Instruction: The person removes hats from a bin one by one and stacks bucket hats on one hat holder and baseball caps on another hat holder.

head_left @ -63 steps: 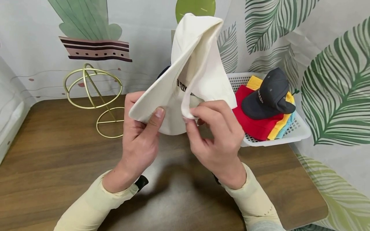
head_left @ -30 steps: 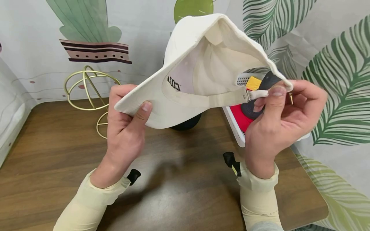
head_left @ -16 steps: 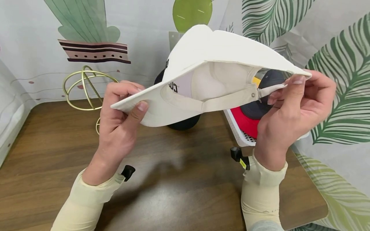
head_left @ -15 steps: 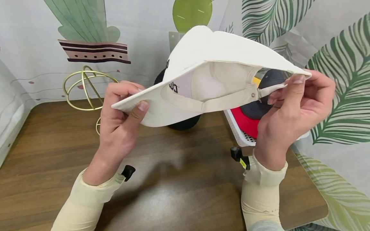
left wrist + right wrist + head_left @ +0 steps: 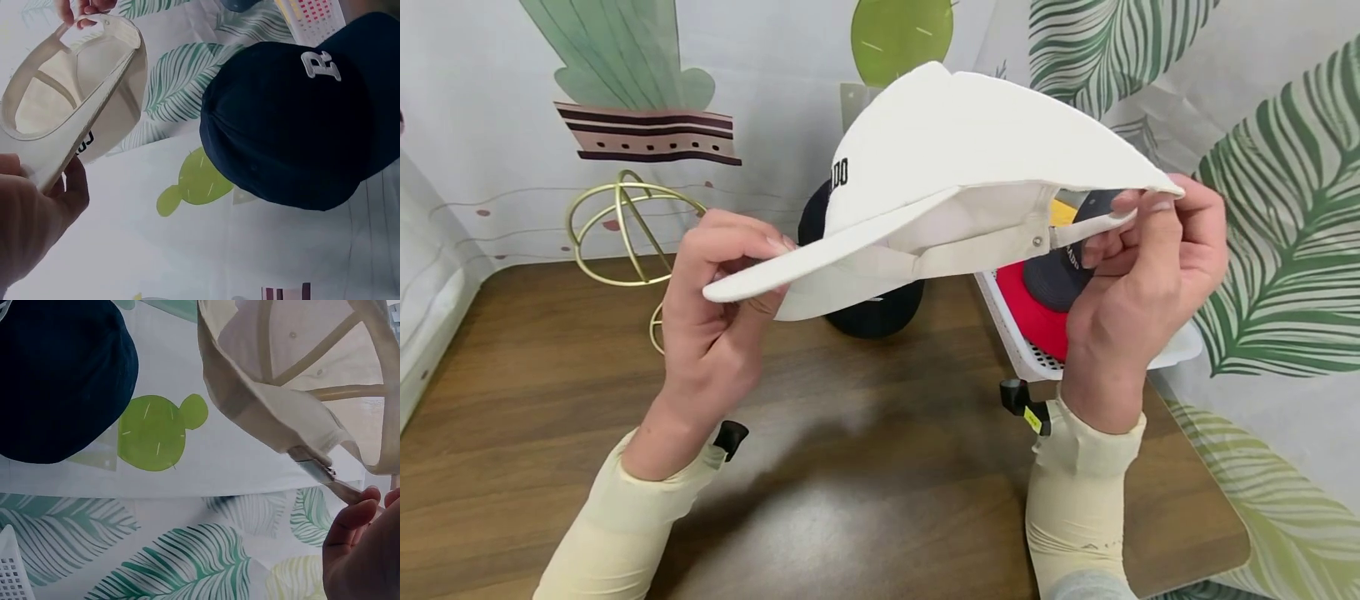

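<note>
A white baseball cap (image 5: 970, 133) with dark lettering on its front is held up over the table between both hands. My left hand (image 5: 711, 308) pinches the brim, thumb below and fingers above. My right hand (image 5: 1138, 292) grips the back edge by the strap and its buckle. In the right wrist view the cap's seamed inside and the metal buckle (image 5: 312, 464) show near my fingers. Behind the white cap stands a dark navy cap (image 5: 287, 125) with a white letter on its front; the white cap hides much of it in the head view.
A gold wire hat stand (image 5: 640, 229) stands at the left of the wooden table (image 5: 535, 433). At the right, a white perforated basket (image 5: 1011, 333) holds a dark grey cap (image 5: 1052, 279) on folded red cloth (image 5: 1033, 312) and yellow cloth. A printed curtain hangs behind.
My right hand drew the back of the cap out to the right, spreading its crown, then came slightly back left. The brim has tilted flatter, and more of the front lettering shows.
</note>
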A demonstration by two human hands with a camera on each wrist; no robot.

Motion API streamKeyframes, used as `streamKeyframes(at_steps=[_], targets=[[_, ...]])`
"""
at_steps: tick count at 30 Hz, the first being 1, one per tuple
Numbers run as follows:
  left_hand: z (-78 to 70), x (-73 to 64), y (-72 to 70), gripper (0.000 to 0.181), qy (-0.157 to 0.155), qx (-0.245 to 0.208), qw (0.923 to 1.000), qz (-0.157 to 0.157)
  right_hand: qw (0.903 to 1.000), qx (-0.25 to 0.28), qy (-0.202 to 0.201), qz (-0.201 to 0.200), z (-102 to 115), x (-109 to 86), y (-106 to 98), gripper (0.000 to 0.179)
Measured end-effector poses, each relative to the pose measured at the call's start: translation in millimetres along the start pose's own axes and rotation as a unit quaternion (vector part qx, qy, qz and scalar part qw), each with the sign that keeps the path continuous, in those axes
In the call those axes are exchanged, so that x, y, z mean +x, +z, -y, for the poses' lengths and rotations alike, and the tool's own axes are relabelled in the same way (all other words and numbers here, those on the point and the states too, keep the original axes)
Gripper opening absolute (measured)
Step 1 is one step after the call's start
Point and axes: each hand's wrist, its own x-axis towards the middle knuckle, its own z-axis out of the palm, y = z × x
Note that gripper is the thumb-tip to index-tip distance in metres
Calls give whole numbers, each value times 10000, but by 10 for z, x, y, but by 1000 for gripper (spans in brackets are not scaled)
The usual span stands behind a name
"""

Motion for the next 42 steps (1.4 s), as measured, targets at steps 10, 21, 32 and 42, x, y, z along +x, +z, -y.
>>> streamKeyframes(at_steps=[10, 21, 32, 42], targets=[[31, -48, 51, 17, 1393, 1373, 9800, -359, 9951, -290, 427, 846, -89, -35, -10, 23], [86, -117, 86, 3, 2240, 1808, 9571, -350, 9756, -1016, 683, 1822, -44, -135, -23, 24], [165, -164, 51, 7, 2893, 2366, 9258, -578, 9837, -479, 859, 1508, 185, -325, 66, 7], [209, -216, 53, 23, 3448, 2975, 8900, -230, 9161, 144, 2089, 3419, 265, -468, 18, 48]])
